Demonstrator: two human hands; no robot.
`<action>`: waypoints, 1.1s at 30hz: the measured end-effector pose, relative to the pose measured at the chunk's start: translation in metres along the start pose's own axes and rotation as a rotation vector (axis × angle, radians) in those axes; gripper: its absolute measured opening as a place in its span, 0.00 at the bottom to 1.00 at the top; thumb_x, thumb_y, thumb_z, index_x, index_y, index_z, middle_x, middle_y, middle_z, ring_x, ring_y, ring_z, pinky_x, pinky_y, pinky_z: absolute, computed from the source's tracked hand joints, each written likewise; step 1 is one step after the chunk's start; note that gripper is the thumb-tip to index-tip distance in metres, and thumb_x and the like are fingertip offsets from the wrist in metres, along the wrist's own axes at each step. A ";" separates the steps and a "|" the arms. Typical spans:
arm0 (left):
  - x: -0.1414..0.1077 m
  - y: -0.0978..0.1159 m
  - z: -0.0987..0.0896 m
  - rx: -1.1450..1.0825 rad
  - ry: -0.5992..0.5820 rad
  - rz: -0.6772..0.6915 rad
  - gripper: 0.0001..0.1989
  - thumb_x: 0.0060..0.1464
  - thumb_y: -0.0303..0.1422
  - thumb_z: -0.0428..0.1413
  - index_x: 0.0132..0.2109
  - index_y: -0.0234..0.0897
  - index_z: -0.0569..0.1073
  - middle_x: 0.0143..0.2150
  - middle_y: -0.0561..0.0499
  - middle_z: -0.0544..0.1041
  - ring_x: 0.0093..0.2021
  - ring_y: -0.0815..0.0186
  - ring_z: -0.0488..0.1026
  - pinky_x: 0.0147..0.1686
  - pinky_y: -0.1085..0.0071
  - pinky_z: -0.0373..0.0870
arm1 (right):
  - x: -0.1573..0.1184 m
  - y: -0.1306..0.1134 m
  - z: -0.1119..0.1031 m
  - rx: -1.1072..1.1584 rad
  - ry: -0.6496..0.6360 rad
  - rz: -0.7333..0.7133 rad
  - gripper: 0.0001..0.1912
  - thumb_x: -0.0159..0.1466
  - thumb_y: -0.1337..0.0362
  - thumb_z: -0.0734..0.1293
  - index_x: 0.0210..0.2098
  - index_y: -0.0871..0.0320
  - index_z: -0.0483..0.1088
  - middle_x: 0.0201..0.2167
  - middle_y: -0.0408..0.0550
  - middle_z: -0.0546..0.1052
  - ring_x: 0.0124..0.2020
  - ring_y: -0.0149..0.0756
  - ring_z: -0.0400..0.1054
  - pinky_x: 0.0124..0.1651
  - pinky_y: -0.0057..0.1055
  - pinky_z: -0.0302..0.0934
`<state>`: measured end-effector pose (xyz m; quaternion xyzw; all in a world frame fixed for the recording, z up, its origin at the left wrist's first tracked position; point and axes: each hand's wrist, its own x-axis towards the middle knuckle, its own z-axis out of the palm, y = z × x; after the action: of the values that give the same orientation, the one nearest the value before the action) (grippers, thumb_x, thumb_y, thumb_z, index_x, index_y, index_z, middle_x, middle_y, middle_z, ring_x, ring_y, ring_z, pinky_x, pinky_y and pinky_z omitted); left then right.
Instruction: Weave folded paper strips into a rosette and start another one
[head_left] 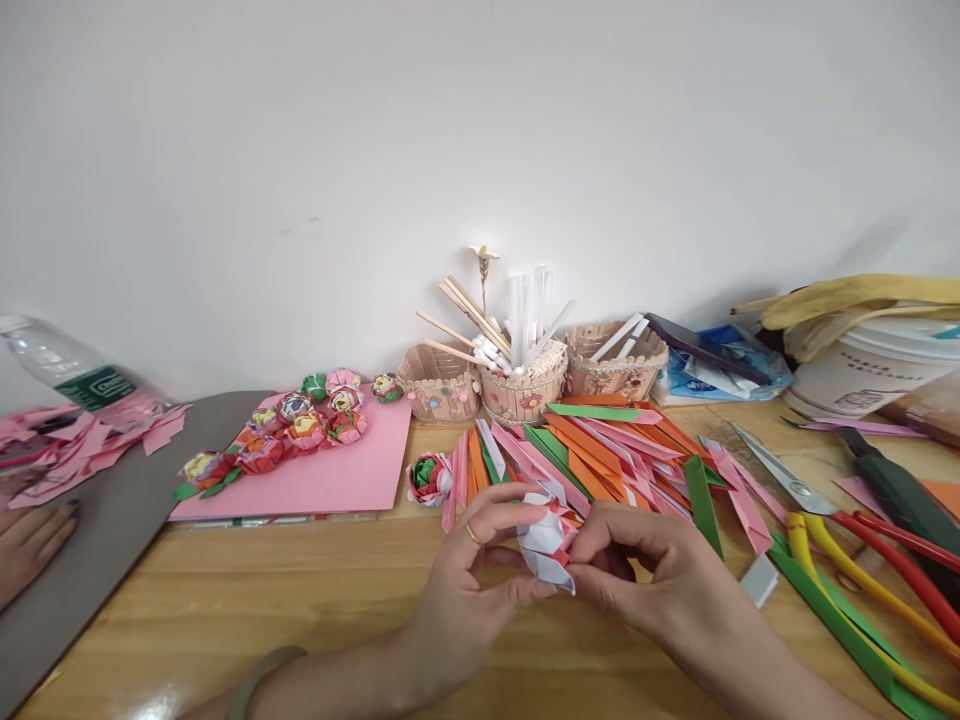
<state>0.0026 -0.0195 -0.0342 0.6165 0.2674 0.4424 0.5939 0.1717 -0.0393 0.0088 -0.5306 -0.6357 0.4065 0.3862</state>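
Observation:
A small folded paper piece, white with pink and red parts, is held between both hands above the wooden table. My left hand grips its left side with thumb and fingers; a ring and a bracelet show on it. My right hand pinches its right edge. Just behind lies a pile of folded paper strips in orange, pink, green and white. One round paper flower sits left of the strips.
Paper flowers lie on pink sheets at left. Another person's hand rests on a grey board. Baskets stand by the wall. Scissors, a lidded tub and a bottle flank the sides.

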 end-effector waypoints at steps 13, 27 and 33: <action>0.001 0.004 0.000 -0.146 -0.025 -0.022 0.16 0.50 0.28 0.57 0.46 0.51 0.70 0.53 0.52 0.59 0.44 0.67 0.69 0.41 0.71 0.69 | -0.002 0.006 0.000 -0.099 -0.034 -0.042 0.08 0.57 0.65 0.63 0.22 0.57 0.68 0.20 0.41 0.69 0.22 0.29 0.58 0.23 0.25 0.51; 0.005 0.005 0.004 -0.291 -0.006 -0.100 0.24 0.48 0.27 0.58 0.52 0.48 0.66 0.49 0.49 0.69 0.44 0.65 0.69 0.41 0.68 0.69 | -0.005 0.002 -0.002 -0.284 0.022 -0.145 0.08 0.57 0.68 0.63 0.22 0.57 0.69 0.20 0.42 0.72 0.21 0.29 0.62 0.23 0.25 0.53; 0.006 0.005 0.004 -0.298 0.046 -0.094 0.20 0.48 0.25 0.58 0.50 0.45 0.67 0.42 0.51 0.75 0.43 0.68 0.70 0.44 0.70 0.67 | -0.008 -0.001 -0.002 -0.312 0.092 -0.217 0.07 0.59 0.68 0.62 0.28 0.56 0.71 0.22 0.42 0.73 0.21 0.28 0.64 0.21 0.24 0.55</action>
<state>0.0075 -0.0174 -0.0275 0.4983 0.2406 0.4629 0.6925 0.1738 -0.0468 0.0098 -0.5304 -0.7261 0.2343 0.3694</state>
